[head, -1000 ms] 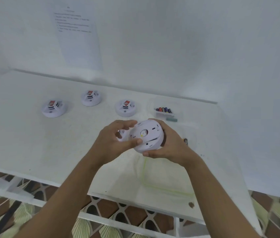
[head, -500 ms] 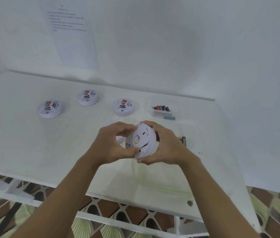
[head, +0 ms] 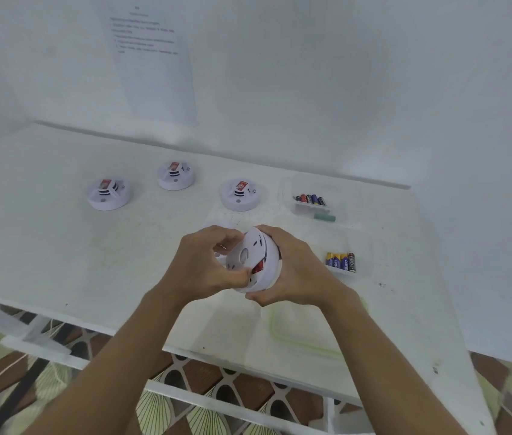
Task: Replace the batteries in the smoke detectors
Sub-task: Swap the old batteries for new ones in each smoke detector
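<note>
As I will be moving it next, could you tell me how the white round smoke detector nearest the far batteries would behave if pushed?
The white round plastic smoke detector sits on a wide flat base, so it should slide rather than tip. Its plastic shell looks stiff and probably light.

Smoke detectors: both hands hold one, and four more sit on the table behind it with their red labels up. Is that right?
Not quite: three more sit there, not four. The head view shows the three other detectors on the table behind, red labels up, while the left hand and right hand both hold the tilted detector.
</note>
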`<state>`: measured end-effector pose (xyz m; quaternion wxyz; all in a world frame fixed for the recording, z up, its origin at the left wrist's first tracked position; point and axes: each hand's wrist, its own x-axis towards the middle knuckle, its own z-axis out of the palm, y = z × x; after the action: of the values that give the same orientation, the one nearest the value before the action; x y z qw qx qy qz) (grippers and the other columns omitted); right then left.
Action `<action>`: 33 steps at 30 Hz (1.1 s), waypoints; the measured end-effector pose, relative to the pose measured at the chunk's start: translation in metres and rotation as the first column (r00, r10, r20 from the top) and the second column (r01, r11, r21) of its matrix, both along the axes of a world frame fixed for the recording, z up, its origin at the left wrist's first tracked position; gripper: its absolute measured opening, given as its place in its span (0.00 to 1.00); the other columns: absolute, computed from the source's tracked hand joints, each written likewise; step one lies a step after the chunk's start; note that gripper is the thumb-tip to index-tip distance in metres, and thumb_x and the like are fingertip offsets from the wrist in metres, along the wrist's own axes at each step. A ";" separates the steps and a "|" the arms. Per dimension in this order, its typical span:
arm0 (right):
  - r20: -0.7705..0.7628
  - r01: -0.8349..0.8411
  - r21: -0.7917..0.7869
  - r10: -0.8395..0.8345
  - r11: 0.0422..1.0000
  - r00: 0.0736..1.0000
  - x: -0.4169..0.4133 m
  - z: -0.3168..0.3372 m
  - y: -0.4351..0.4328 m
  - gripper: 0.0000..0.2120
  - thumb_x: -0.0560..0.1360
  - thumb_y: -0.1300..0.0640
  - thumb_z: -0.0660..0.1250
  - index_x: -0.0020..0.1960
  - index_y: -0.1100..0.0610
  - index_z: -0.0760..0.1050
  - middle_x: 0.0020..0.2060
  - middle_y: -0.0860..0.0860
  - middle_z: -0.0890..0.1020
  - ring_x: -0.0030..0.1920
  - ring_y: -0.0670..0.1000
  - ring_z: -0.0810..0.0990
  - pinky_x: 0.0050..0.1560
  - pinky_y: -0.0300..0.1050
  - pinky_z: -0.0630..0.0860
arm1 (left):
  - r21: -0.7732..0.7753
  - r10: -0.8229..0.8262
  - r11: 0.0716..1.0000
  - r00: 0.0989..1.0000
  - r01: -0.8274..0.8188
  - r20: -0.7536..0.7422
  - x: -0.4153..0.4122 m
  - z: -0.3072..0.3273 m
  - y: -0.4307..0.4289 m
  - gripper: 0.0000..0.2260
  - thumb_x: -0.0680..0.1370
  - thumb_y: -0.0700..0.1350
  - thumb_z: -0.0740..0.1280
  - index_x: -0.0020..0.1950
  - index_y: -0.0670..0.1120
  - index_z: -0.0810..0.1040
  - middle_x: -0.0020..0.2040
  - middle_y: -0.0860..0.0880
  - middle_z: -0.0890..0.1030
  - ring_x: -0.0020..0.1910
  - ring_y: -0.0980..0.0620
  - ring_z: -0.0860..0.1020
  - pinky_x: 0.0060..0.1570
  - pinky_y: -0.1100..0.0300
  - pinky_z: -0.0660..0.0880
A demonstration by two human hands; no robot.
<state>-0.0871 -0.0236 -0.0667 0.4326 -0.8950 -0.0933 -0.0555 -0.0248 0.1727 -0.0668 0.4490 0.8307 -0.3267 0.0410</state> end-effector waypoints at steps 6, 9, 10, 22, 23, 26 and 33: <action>-0.046 -0.003 0.082 0.007 0.997 0.999 0.002 -0.005 0.005 0.44 0.58 0.62 0.85 0.67 0.42 0.69 0.57 0.36 0.79 0.56 0.38 0.79 0.53 0.31 0.75 | 0.037 -0.077 0.996 0.996 0.075 0.051 0.004 -0.003 0.014 0.27 0.61 0.57 0.76 0.57 0.45 0.81 0.48 0.54 0.82 0.45 0.55 0.79 0.44 0.62 0.77; -0.075 -0.007 0.131 0.017 0.991 0.997 0.001 -0.008 0.004 0.44 0.58 0.64 0.85 0.69 0.47 0.71 0.57 0.41 0.81 0.57 0.42 0.81 0.52 0.34 0.77 | 0.047 -0.090 0.995 0.993 0.086 0.071 0.006 -0.001 0.020 0.23 0.65 0.54 0.75 0.56 0.46 0.83 0.50 0.54 0.83 0.45 0.57 0.80 0.46 0.64 0.77; -0.082 -0.011 0.137 0.023 0.990 0.996 0.001 -0.008 0.005 0.44 0.59 0.65 0.85 0.69 0.47 0.71 0.57 0.41 0.82 0.57 0.43 0.81 0.52 0.35 0.78 | 0.039 -0.089 0.995 0.994 0.086 0.058 0.007 0.001 0.022 0.22 0.66 0.54 0.75 0.57 0.47 0.84 0.50 0.55 0.83 0.46 0.59 0.80 0.47 0.64 0.77; -0.096 0.005 0.144 0.009 0.990 0.995 0.000 -0.005 0.006 0.43 0.58 0.63 0.86 0.66 0.42 0.71 0.56 0.37 0.81 0.58 0.41 0.81 0.53 0.33 0.77 | 0.095 -0.126 0.988 0.992 0.123 0.029 0.009 -0.005 0.028 0.31 0.62 0.57 0.78 0.61 0.46 0.82 0.52 0.56 0.82 0.50 0.61 0.80 0.48 0.72 0.75; -0.091 0.002 0.135 0.011 0.991 0.996 0.000 -0.005 0.007 0.43 0.58 0.62 0.86 0.66 0.42 0.70 0.56 0.37 0.81 0.58 0.40 0.80 0.54 0.33 0.76 | 0.088 -0.118 0.990 0.992 0.115 0.039 0.008 -0.007 0.027 0.30 0.62 0.57 0.78 0.61 0.46 0.82 0.52 0.55 0.82 0.49 0.61 0.80 0.48 0.70 0.76; -0.081 -0.020 0.091 0.028 0.996 0.996 0.000 -0.003 0.010 0.44 0.59 0.59 0.86 0.68 0.43 0.68 0.58 0.36 0.78 0.58 0.38 0.79 0.56 0.32 0.76 | 0.063 -0.102 0.993 0.994 0.099 0.045 0.006 -0.010 0.027 0.29 0.61 0.55 0.78 0.59 0.45 0.81 0.50 0.55 0.83 0.48 0.60 0.80 0.47 0.65 0.79; -0.067 -0.039 0.047 0.042 0.998 0.997 0.003 -0.005 0.012 0.46 0.59 0.57 0.85 0.71 0.46 0.67 0.61 0.39 0.76 0.59 0.37 0.76 0.56 0.29 0.73 | -0.019 -0.057 0.998 0.997 0.056 -0.051 0.004 -0.015 0.029 0.28 0.62 0.57 0.76 0.58 0.46 0.82 0.50 0.55 0.84 0.48 0.57 0.82 0.50 0.59 0.80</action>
<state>-0.0842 -0.0116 -0.0722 0.4569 -0.8842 -0.0952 -0.0182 -0.0208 0.2021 -0.0821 0.4654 0.8180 -0.3379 0.0096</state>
